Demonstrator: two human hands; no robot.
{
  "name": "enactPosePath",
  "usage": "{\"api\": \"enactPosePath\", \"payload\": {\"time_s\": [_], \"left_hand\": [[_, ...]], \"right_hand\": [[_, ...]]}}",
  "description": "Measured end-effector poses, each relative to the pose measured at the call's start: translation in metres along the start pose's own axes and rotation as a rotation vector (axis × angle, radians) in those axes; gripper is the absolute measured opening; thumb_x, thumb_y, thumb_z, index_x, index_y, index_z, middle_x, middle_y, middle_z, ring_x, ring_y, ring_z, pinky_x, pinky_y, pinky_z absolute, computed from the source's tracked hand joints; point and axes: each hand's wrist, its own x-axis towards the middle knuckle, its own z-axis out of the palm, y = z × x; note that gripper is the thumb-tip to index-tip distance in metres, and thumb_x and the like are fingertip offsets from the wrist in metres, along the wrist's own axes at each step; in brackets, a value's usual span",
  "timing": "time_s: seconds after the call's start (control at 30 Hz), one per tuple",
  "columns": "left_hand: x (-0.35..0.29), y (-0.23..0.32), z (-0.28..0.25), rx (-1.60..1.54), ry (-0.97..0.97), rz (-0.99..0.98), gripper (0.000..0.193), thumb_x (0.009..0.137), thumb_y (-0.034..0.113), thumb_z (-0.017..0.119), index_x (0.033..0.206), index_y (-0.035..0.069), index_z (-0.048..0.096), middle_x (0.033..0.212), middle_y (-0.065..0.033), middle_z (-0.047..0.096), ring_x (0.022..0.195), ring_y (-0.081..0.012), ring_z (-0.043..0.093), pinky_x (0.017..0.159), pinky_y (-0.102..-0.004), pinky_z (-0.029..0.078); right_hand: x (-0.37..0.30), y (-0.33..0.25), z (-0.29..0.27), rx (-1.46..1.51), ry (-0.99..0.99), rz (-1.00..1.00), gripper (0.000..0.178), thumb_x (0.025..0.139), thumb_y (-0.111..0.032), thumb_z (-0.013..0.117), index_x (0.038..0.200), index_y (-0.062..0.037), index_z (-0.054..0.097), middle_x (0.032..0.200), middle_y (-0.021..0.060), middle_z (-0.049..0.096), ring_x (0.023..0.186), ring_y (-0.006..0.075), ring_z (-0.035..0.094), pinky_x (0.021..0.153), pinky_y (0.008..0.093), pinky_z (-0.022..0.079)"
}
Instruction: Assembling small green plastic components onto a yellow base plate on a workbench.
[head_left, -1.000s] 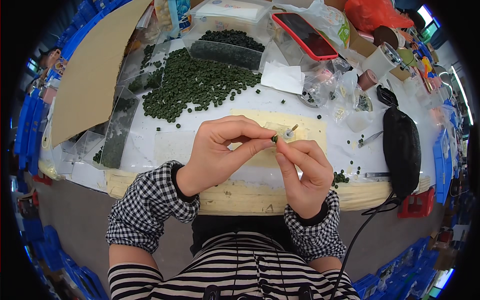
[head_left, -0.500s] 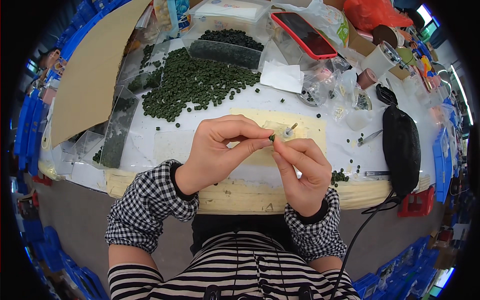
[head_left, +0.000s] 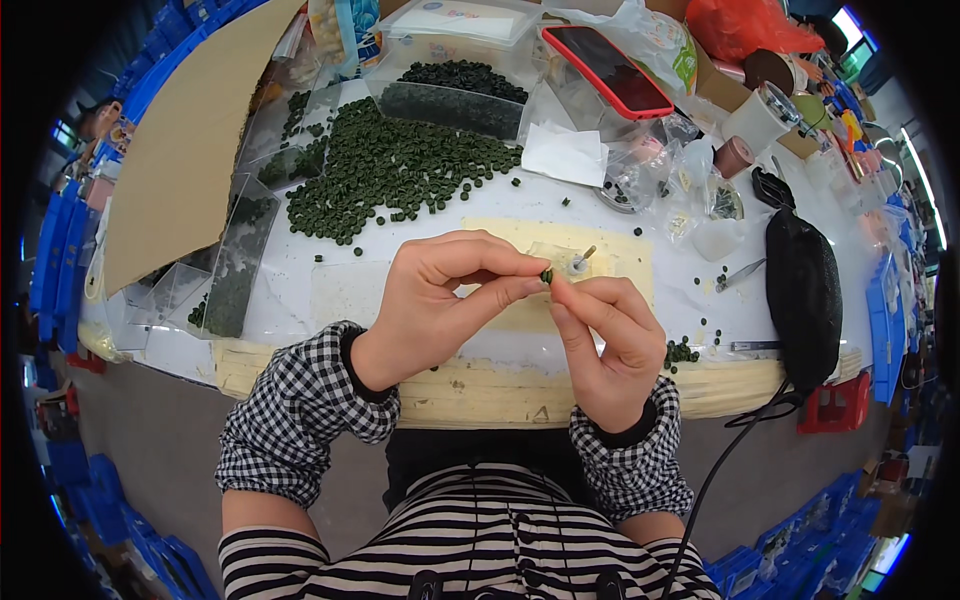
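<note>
A small dark green round piece (head_left: 547,276) is pinched between the thumb and forefinger of my left hand (head_left: 440,300). From the other side my right hand (head_left: 612,345) meets it, its forefinger tip against the piece and its thumb lower down. The right fingertips partly hide what they grip. Just beyond the fingers, a thin brownish rod (head_left: 588,252) stands tilted in a small pale holder on a yellowish sheet (head_left: 625,240). Many similar green pieces (head_left: 390,160) lie heaped at the back left, and several more (head_left: 682,351) sit right of my right hand.
A clear tray (head_left: 450,104) of dark pieces stands behind the heap, near a red-cased phone (head_left: 610,70). Cardboard (head_left: 185,150) slants over clear bins at left. A black pouch (head_left: 803,300), tweezers (head_left: 742,274) and plastic bags lie at right. Wooden edging (head_left: 480,395) lines the table front.
Both hands stay together at nearly the same place. The green piece shows slightly more between the fingertips, and the right fingers have shifted a little to the right.
</note>
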Motion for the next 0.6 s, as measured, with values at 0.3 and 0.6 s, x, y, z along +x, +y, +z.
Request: {"api": "enactPosePath", "payload": {"time_s": [0.3, 0.6], "left_hand": [[-0.0005, -0.0003, 0.0012, -0.039, 0.003, -0.017, 0.020, 0.084, -0.010, 0.064, 0.103, -0.005, 0.068, 0.094, -0.0115, 0.067, 0.085, -0.0145, 0.065, 0.077, -0.0236, 0.055], [-0.0001, 0.0006, 0.0021, -0.064, 0.009, -0.040, 0.018, 0.084, -0.010, 0.063, 0.102, -0.005, 0.068, 0.093, -0.0116, 0.067, 0.085, -0.0145, 0.065, 0.077, -0.0235, 0.055]], "right_hand": [[-0.0004, -0.0019, -0.0010, -0.002, -0.003, 0.012, 0.033, 0.078, 0.009, 0.069, 0.109, -0.0019, 0.070, 0.086, 0.0066, 0.063, 0.073, 0.0132, 0.058, 0.065, 0.0228, 0.047], [-0.0004, -0.0004, -0.0005, 0.002, 0.004, -0.002, 0.033, 0.078, 0.009, 0.069, 0.109, -0.0017, 0.070, 0.086, 0.0070, 0.062, 0.073, 0.0141, 0.058, 0.065, 0.0231, 0.047]]}}
